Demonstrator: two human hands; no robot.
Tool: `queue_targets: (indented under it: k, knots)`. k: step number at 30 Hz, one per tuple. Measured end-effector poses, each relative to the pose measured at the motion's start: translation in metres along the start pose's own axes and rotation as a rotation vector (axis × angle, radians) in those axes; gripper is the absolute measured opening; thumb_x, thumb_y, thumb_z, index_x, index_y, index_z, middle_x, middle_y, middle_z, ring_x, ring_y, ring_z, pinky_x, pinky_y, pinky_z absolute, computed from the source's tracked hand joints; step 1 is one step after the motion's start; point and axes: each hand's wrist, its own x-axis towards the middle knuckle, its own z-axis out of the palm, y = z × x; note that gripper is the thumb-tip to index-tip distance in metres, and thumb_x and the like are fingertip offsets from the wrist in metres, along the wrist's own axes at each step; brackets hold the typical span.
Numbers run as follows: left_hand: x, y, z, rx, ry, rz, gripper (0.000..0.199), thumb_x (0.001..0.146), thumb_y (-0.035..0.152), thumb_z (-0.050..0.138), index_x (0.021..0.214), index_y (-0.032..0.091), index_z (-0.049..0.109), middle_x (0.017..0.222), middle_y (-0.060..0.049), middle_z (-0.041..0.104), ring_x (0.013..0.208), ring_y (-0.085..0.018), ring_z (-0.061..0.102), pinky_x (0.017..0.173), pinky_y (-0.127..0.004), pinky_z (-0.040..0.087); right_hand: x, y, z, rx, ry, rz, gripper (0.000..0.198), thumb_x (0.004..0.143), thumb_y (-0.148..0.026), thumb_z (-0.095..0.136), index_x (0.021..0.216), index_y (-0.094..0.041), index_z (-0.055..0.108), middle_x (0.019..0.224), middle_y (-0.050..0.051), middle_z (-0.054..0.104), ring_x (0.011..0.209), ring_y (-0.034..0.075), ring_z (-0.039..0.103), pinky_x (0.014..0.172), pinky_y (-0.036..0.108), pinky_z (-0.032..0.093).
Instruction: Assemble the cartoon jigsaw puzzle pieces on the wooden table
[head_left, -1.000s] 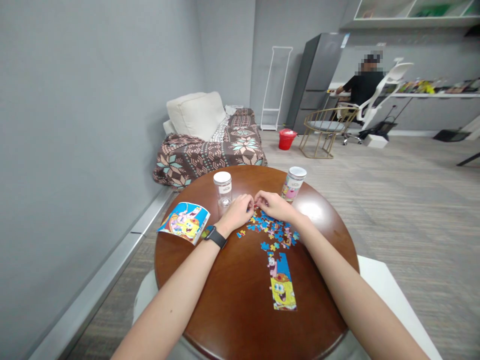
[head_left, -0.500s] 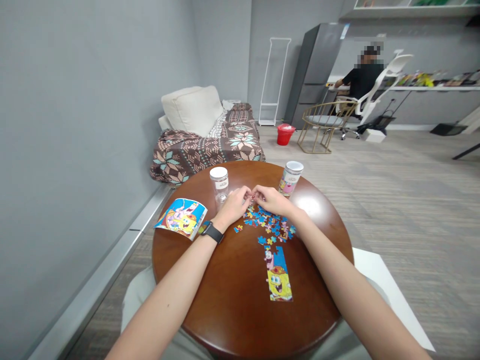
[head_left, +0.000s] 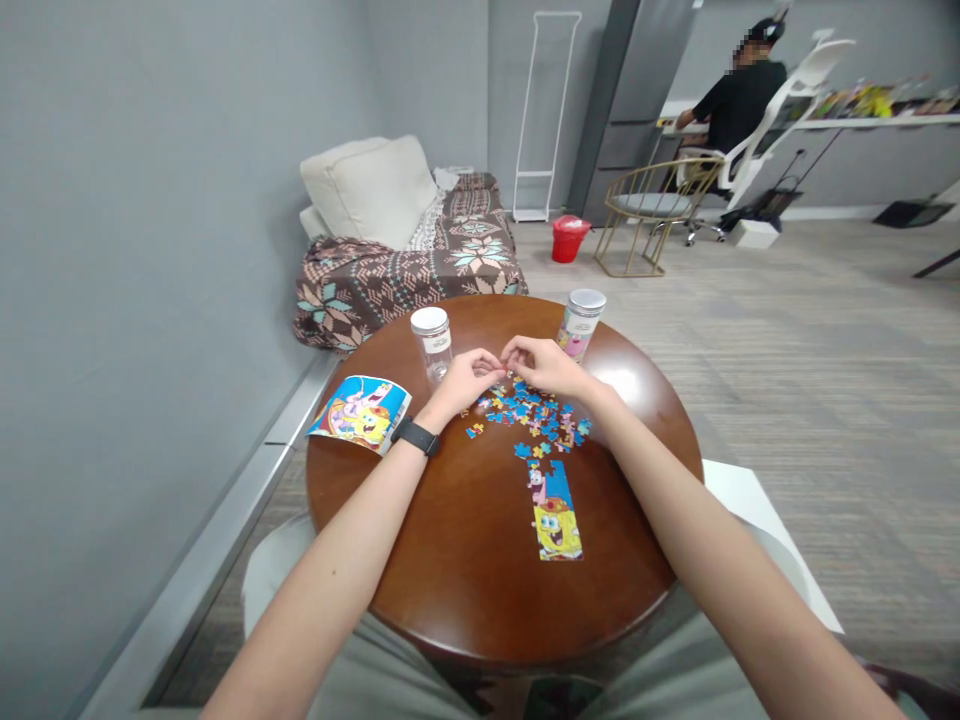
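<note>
Fingers pinched, my left hand (head_left: 474,374) and my right hand (head_left: 544,364) meet fingertip to fingertip at the far side of a pile of loose jigsaw pieces (head_left: 529,408). Whatever lies between the fingertips is too small to make out. Nearer to me lies a joined strip of the jigsaw puzzle (head_left: 556,520), showing a yellow cartoon face and a pink figure against blue. A lone pair of pieces (head_left: 475,431) sits left of the pile. The curled picture sheet (head_left: 364,412) rests at the table's left, beyond my watch-wearing left wrist.
On the round brown table (head_left: 465,560), a clear jar (head_left: 435,345) with a white lid stands behind my left hand. A printed canister (head_left: 581,325) stands behind my right. Beyond are a draped sofa (head_left: 420,270), a red bin (head_left: 569,240), a gold chair (head_left: 649,207) and a seated person (head_left: 742,105).
The view has tilted down, so everything sits higher in the picture. Both hands stay close together at the pile's far side, fingers slightly shifted. The joined strip looks unchanged.
</note>
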Motion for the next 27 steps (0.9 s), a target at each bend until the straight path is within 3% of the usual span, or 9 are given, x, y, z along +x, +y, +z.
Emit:
queue_targets:
  k: [7,14,27]
  knots:
    - [-0.0021,-0.0019,-0.0018,-0.253,-0.011,-0.092,0.028,0.064,0.031,0.079,0.081,0.013,0.064,0.079,-0.006,0.073,0.075,-0.017,0.069,0.079,-0.033,0.055,0.0008,-0.0019,-0.0049,0.16,0.039,0.047,0.02,0.074,-0.013,0.051,0.092,-0.014,0.06,0.074,0.002,0.066,0.064,0.013,0.058,0.06,0.024,0.044]
    - [-0.0042,0.0045,-0.0033,-0.311,0.036,-0.067,0.033,0.064,0.036,0.079,0.081,0.014,0.06,0.076,-0.005,0.073,0.075,-0.017,0.07,0.078,-0.034,0.055,-0.0001,-0.0073,-0.0086,0.163,0.022,0.041,0.014,0.077,-0.019,0.052,0.086,-0.014,0.062,0.075,0.004,0.067,0.068,0.014,0.06,0.064,0.025,0.046]
    - [-0.0066,0.0048,-0.0039,-0.336,-0.026,-0.089,0.037,0.063,0.036,0.081,0.083,0.015,0.058,0.078,-0.005,0.074,0.078,-0.019,0.071,0.075,-0.032,0.053,0.0005,-0.0064,-0.0078,0.161,0.03,0.08,0.021,0.079,-0.029,0.057,0.082,-0.012,0.068,0.069,0.003,0.065,0.061,0.012,0.053,0.058,0.023,0.041]
